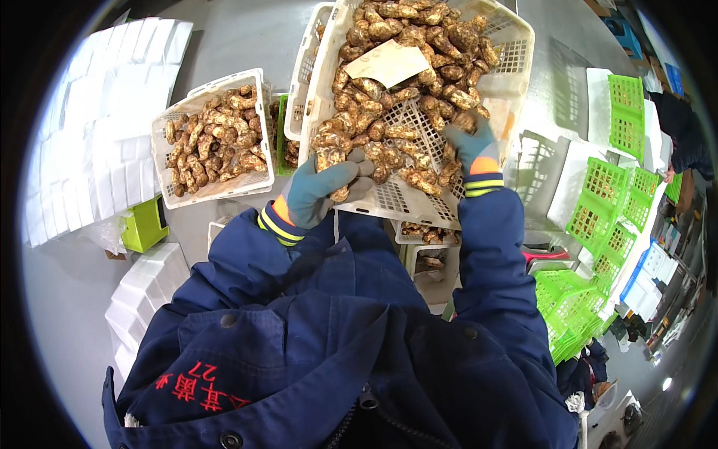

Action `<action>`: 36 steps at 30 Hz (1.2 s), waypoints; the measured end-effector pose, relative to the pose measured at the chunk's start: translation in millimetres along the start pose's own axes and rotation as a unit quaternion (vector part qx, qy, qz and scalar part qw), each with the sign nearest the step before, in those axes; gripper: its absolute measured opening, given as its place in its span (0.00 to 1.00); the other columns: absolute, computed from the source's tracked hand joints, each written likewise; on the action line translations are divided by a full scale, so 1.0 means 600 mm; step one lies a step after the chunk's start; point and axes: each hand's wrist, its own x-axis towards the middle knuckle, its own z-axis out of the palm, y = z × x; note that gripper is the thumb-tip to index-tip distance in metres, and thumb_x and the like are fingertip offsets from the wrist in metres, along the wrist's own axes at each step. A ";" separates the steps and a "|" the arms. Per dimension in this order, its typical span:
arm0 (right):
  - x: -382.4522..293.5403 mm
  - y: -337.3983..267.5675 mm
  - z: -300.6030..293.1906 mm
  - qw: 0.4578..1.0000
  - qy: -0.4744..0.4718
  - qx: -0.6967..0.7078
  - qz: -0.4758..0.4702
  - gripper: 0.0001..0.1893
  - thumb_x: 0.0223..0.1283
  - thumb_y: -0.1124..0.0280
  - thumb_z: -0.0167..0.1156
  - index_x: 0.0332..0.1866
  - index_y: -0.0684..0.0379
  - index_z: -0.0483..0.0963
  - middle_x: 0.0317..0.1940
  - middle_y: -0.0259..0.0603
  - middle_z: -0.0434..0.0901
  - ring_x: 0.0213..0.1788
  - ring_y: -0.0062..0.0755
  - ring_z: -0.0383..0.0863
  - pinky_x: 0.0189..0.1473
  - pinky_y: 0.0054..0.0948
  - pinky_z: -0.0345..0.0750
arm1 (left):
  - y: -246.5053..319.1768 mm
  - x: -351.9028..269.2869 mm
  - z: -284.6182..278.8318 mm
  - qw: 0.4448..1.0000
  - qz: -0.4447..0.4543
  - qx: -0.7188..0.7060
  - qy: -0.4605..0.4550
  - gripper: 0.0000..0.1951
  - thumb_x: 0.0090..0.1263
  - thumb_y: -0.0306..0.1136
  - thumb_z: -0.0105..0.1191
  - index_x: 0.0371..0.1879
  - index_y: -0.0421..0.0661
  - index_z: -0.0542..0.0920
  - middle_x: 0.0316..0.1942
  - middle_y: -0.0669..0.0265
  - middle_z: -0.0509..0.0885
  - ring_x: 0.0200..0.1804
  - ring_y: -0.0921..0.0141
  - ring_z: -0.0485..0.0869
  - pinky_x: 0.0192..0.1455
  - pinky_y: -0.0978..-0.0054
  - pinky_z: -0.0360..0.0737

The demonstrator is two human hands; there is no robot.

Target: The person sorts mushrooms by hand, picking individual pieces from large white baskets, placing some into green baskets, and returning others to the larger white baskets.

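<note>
A large white plastic crate (527, 73) lies before me, with many brown and cream matsutake-like mushrooms (443, 33) in it. Gloved in blue-grey, my left hand (331, 185) is at the crate's near left corner, its fingers closed round a mushroom (339, 193). My right hand (474, 143), in a matching glove, reaches into the crate's right side, its fingertips at a mushroom (463, 121); whether it grips that one is unclear. A torn piece of cardboard (388, 63) rests on the heap. Bare lattice floor shows between the mushrooms.
A smaller white crate (213, 197) of mushrooms stands at the left, beside a green crate (282, 134). White foam boxes (106, 123) are stacked far left. Green baskets (600, 196) line the right side. More crates sit below the large one. Other people are at the right edge.
</note>
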 end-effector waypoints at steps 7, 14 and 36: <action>0.000 -0.024 0.106 0.962 -0.154 -0.224 0.005 0.28 0.55 0.64 0.62 0.63 0.58 0.70 0.55 0.52 0.78 0.56 0.44 0.79 0.60 0.33 0.74 | -0.004 0.000 -0.033 0.997 0.011 0.070 0.004 0.15 0.66 0.25 0.57 0.49 0.34 0.72 0.30 0.63 0.78 0.31 0.72 0.77 0.36 0.74 0.75; 0.011 -0.084 0.164 0.800 -0.279 -0.527 -0.060 0.24 0.56 0.57 0.64 0.58 0.53 0.74 0.53 0.44 0.79 0.57 0.47 0.78 0.58 0.41 0.75 | -0.014 0.006 -0.042 0.991 0.071 0.117 0.006 0.13 0.67 0.25 0.55 0.47 0.33 0.73 0.31 0.62 0.80 0.32 0.72 0.79 0.35 0.75 0.77; -0.204 -0.108 0.073 0.986 -0.131 0.060 -0.086 0.19 0.62 0.69 0.55 0.57 0.63 0.74 0.52 0.56 0.79 0.54 0.48 0.80 0.57 0.33 0.75 | -0.021 0.027 -0.031 0.983 -0.039 -0.115 -0.138 0.24 0.74 0.34 0.47 0.66 0.39 0.65 0.60 0.51 0.75 0.61 0.56 0.77 0.63 0.55 0.76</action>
